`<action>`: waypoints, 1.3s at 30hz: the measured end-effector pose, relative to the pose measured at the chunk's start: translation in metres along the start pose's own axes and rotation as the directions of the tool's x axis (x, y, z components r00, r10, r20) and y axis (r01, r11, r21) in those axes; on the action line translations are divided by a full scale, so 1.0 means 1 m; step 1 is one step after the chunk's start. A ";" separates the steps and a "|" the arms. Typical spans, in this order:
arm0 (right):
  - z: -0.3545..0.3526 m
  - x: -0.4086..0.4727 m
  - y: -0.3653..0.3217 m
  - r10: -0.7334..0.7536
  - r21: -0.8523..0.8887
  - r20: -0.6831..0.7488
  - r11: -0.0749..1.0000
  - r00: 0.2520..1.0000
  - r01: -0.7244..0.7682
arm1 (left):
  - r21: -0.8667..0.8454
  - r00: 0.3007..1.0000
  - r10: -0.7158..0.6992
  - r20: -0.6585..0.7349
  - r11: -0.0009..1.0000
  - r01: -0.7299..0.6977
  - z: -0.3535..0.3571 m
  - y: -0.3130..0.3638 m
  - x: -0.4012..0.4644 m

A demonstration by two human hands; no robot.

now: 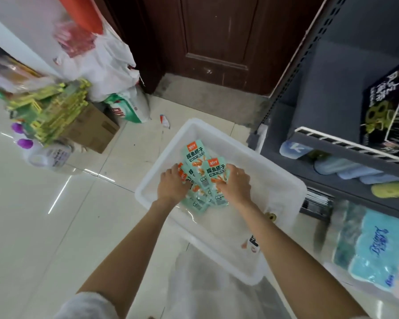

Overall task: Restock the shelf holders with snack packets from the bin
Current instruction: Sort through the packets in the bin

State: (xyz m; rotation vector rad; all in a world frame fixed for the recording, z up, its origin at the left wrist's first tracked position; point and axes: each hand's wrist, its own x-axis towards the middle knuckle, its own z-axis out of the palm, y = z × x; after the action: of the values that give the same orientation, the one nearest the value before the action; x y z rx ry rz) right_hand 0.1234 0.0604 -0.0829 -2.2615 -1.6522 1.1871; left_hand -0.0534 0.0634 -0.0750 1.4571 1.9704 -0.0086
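Left hand (pixel 173 184): fingers curled down onto the left edge of the packet pile, gathering it; fingertips are buried among the packets, so the exact hold cannot be made out.
Right hand (pixel 236 184): fingers (pixel 225 180) bent over the right edge of the pile, pressing and clasping the top packets inward.
Snack packets (pixel 197 157): mint-green sachets with orange corner labels, fanned in a loose stack between the two hands, lying on the bin floor.
Long axis: packets run lengthwise away from the person, tops pointing to the far rim; the hands close on them from either long side.
Nearer hand: both are equally on the pile; the right is closer to the shelf.
Bin (pixel 195 126): white translucent tub on the tiled floor (pixel 55 226), just left of the shelf.
Shelf (pixel 346 157): dark unit at right, above and right of the pile; judged destination.
Shelf holders: not identifiable here; a white wire rail (pixel 346 140) shows, its further length cut off by the frame edge.
Hidden: packet count and lower layers are covered by the hands.
Other: cardboard box (pixel 95 127) and plastic bags (pixel 106 63) at far left, blurred.
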 end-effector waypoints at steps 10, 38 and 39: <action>0.048 0.015 -0.019 0.052 -0.067 -0.065 0.996 0.997 -0.057 | -0.221 0.997 0.017 -0.078 0.975 -0.034 0.031 0.010 0.026; 0.031 -0.029 0.032 0.221 0.002 -0.118 0.975 0.968 -0.222 | 0.076 0.916 0.347 -0.201 0.938 -0.338 0.037 0.019 0.021; 0.026 -0.034 0.034 0.228 0.027 -0.162 0.974 0.960 -0.227 | 0.035 0.917 0.348 -0.194 0.937 -0.348 0.032 0.020 0.015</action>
State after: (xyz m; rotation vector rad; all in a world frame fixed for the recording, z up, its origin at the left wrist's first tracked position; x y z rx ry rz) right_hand 0.1294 0.0084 -0.1003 -2.5221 -1.3571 1.0119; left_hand -0.0224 0.0714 -0.1003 1.8516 1.8301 0.3056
